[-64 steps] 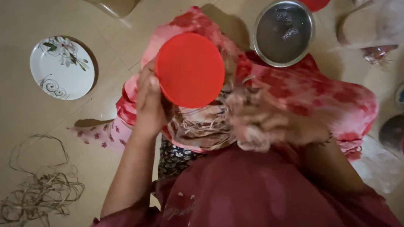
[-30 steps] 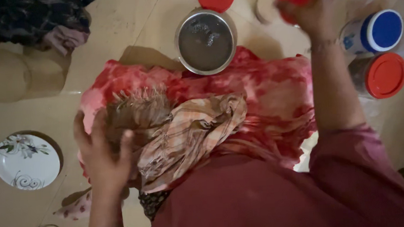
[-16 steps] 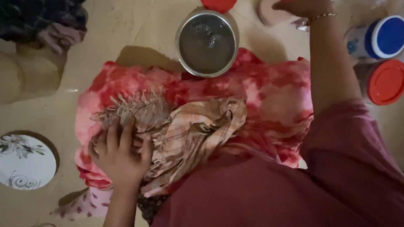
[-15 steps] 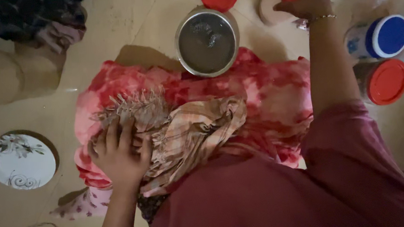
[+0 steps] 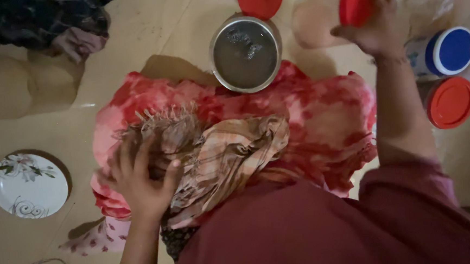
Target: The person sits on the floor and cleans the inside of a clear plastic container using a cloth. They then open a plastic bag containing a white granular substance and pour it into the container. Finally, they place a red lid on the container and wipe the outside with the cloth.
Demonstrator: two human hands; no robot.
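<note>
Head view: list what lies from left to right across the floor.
White round flowered plate → left hand on the fringed checked cloth → round steel bowl → right hand holding a red lid → blue-lidded jar.

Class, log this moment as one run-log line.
left hand: resting on checked fringed cloth | right hand: holding red lid tilted | steel bowl: on floor beyond
</note>
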